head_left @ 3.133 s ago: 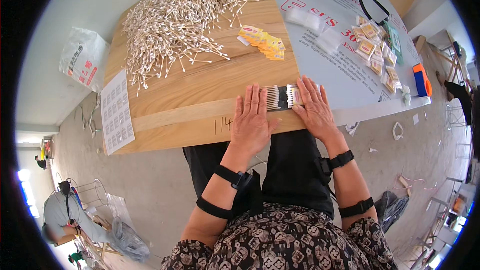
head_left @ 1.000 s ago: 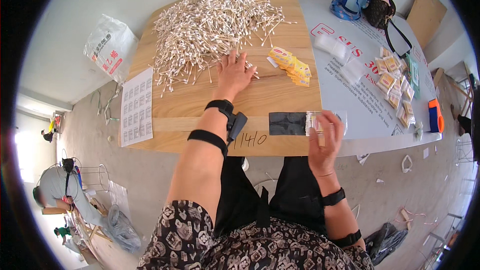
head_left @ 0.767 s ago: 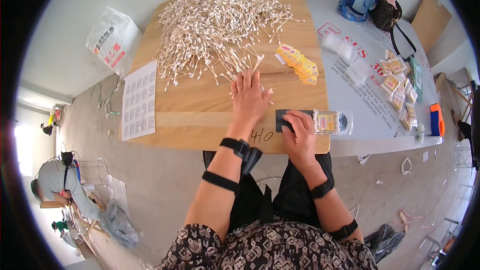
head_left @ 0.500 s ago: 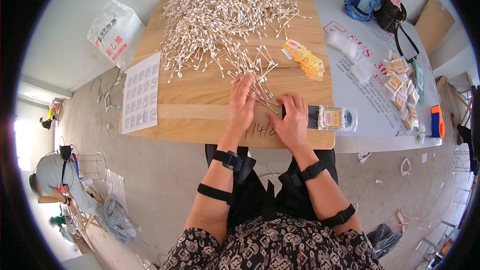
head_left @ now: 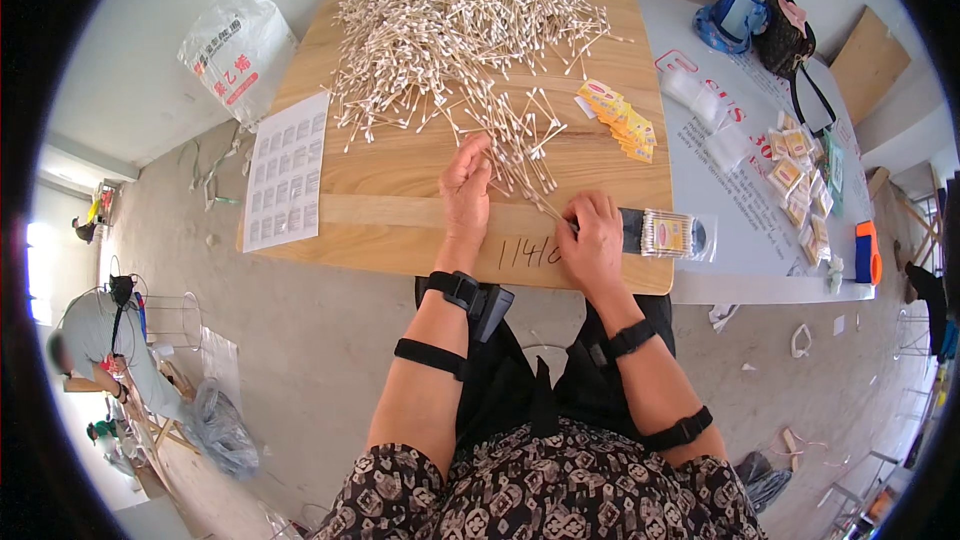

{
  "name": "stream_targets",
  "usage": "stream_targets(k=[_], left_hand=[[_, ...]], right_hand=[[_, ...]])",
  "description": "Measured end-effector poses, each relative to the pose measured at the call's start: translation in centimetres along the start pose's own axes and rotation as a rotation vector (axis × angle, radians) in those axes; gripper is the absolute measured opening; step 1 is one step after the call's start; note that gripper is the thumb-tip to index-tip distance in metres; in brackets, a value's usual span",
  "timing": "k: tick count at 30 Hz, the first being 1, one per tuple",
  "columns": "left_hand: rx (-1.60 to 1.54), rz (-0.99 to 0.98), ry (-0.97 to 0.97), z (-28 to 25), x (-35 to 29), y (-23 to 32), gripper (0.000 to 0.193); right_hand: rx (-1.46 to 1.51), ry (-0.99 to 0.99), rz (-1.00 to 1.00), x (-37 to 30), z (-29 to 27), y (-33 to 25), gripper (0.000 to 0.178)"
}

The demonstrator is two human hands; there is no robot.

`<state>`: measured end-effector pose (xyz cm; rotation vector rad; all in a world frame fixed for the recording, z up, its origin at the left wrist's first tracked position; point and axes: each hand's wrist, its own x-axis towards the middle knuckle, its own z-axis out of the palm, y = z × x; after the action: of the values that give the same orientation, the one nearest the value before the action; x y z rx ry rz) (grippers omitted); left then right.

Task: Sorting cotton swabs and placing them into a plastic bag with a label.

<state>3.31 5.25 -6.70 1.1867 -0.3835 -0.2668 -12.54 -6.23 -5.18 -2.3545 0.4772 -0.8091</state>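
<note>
A large heap of cotton swabs (head_left: 450,30) covers the far part of the wooden table (head_left: 380,180), with a looser strand (head_left: 520,155) trailing toward me. My left hand (head_left: 466,195) rests on its edge beside that strand, its fingers curled in; whatever they hold is hidden. Close to the tail of the strand, my right hand (head_left: 592,240) has its fingers bent and pressed together at the tip of one swab. It lies partly over a dark flat holder (head_left: 632,232). Right of it is a clear pack of swabs (head_left: 668,234) with a yellow label card.
Yellow cards (head_left: 622,122) lie fanned on the table's right side, and a printed sheet (head_left: 287,175) on its left. The grey side table (head_left: 740,200) bears filled packs (head_left: 797,175), clear bags (head_left: 725,145), an orange-and-blue tape dispenser (head_left: 868,252) and bags behind.
My left hand has drawn back slightly left, its stretched fingers now curled. My right hand's fingers have closed near a swab tip. The whole view has shifted a little.
</note>
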Motion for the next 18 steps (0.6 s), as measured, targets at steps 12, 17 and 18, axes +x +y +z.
stream_targets(k=[12, 17, 18], left_hand=[[1.143, 0.307, -0.249, 1.3, -1.1, 1.3, 0.041], [1.11, 0.363, -0.279, 0.8, -0.5, 1.4, 0.039], [1.145, 0.436, -0.31, 0.8, -0.6, 1.6, 0.037]], right_hand=[[0.045, 0.036, -0.024, -1.4, -1.5, -0.3, 0.01], [0.039, 0.026, -0.014, -1.3, -1.5, -0.2, 0.01], [0.039, 0.018, -0.028, -1.3, -1.6, -0.4, 0.01]])
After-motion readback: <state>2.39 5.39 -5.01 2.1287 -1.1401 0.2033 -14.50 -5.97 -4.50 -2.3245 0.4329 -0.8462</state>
